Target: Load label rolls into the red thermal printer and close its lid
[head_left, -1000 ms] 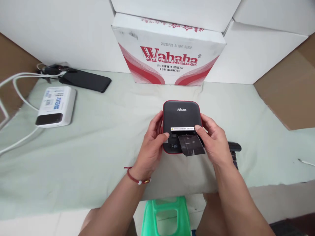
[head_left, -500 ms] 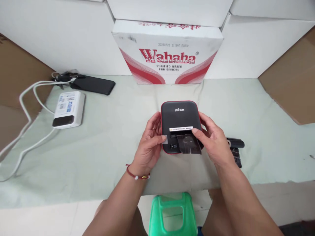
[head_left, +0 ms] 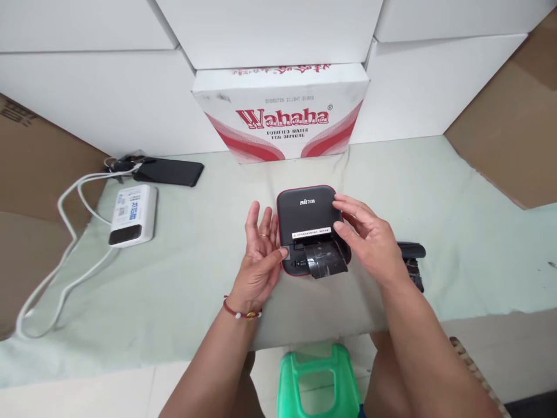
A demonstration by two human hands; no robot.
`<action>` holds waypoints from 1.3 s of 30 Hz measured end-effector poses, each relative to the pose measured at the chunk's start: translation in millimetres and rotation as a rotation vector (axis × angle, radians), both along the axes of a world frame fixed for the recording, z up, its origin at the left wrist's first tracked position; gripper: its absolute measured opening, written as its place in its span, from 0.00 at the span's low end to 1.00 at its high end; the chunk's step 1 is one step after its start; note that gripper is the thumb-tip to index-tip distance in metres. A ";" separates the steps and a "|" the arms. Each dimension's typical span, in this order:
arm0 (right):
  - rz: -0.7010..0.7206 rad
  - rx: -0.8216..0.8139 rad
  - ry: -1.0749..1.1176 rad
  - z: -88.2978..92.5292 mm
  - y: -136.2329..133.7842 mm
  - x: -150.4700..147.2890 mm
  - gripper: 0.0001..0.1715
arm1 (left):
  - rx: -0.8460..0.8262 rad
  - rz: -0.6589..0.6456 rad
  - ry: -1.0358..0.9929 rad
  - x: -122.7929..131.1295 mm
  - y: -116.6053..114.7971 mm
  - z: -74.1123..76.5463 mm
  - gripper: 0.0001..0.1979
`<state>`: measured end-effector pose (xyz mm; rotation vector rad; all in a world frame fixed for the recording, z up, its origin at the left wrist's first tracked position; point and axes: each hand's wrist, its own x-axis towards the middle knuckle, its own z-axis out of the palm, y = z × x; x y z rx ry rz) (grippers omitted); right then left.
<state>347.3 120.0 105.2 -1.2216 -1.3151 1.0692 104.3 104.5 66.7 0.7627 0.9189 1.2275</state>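
Note:
A small black printer point(head_left: 307, 216) with a red rim lies on the cloth-covered table in front of me. A glossy black strip point(head_left: 325, 260) hangs out of its front slot, below a white warning label point(head_left: 311, 233). My left hand point(head_left: 262, 255) is at its left side, fingers spread upward, with the thumb on a grey patch point(head_left: 285, 253) at the printer's edge. At the right side my right hand point(head_left: 369, 241) has its fingers apart; the thumb and fingertips are at the edge, and I cannot tell whether they press on it.
A Wahaha carton point(head_left: 282, 125) stands behind, against white boxes point(head_left: 270, 29). To the left are a white power bank point(head_left: 133, 215) with cables and a black phone point(head_left: 169, 172). Dark items point(head_left: 411, 251) lie beyond my right wrist. A green stool point(head_left: 317, 360) stands below the table edge.
The fingers of my left hand have spread away from the printer, and my right fingers have loosened and lifted along its edge. My view has shifted slightly.

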 end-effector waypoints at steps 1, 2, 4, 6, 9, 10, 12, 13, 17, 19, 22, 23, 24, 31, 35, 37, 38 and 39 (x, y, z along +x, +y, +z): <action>-0.012 -0.013 0.021 -0.1 0.2 -2.0 0.21 | 0.005 -0.001 -0.004 0.3 -0.9 -1.8 0.61; -0.021 -0.032 0.051 -0.3 0.4 -4.3 0.24 | 0.010 -0.001 -0.010 0.9 -1.8 -4.0 0.59; -0.028 -0.077 0.111 -0.9 0.3 -8.9 0.30 | 0.018 0.006 -0.030 3.0 -3.8 -10.0 0.57; -0.042 -0.116 0.137 -2.6 -0.1 -12.7 0.36 | 0.013 0.025 -0.051 5.9 -5.4 -17.0 0.53; -0.060 -0.155 0.121 -6.1 -1.8 -15.1 0.37 | -0.018 0.047 -0.054 9.5 -7.7 -24.1 0.47; -0.049 -0.171 0.110 -6.8 -2.6 -14.9 0.36 | -0.027 0.043 -0.048 10.2 -8.6 -24.5 0.45; -0.012 -0.189 0.056 -7.0 -4.7 -13.1 0.31 | -0.038 0.028 -0.039 10.5 -10.1 -22.4 0.43; 0.001 -0.180 0.006 -6.4 -5.8 -11.8 0.28 | -0.045 0.021 -0.036 10.3 -10.8 -20.6 0.42; -0.008 -0.104 -0.215 -0.3 -10.4 -5.1 0.17 | -0.069 0.034 -0.032 8.3 -13.3 -16.4 0.40; -0.029 -0.106 -0.259 4.1 -13.0 -1.8 0.16 | -0.069 0.044 -0.045 6.8 -15.2 -17.0 0.39; -0.052 -0.126 -0.310 10.4 -17.5 2.3 0.16 | -0.084 0.040 -0.067 4.1 -20.2 -17.2 0.38; -0.046 -0.135 -0.317 12.2 -18.9 3.2 0.16 | -0.092 0.038 -0.071 3.2 -22.3 -16.4 0.37; -0.038 -0.141 -0.319 13.7 -20.0 3.9 0.16 | -0.099 0.039 -0.069 2.4 -24.4 -14.9 0.37; -0.037 -0.009 -0.452 29.4 -8.6 -2.9 0.17 | -0.124 0.091 -0.120 -2.3 -20.0 -0.2 0.28; 0.230 -0.102 -0.844 53.1 13.7 -22.6 0.18 | -0.103 0.068 -0.142 -2.6 -6.2 -1.1 0.28; 0.325 -0.161 -1.114 64.0 27.3 -38.4 0.19 | -0.097 0.023 -0.163 -0.8 -2.9 -4.2 0.30; 0.348 -0.181 -1.238 67.6 34.3 -47.2 0.19 | -0.094 0.011 -0.173 0.5 -2.5 -5.8 0.30; 0.361 -0.197 -1.338 69.8 41.1 -56.1 0.18 | -0.088 0.010 -0.180 2.2 -2.9 -7.2 0.29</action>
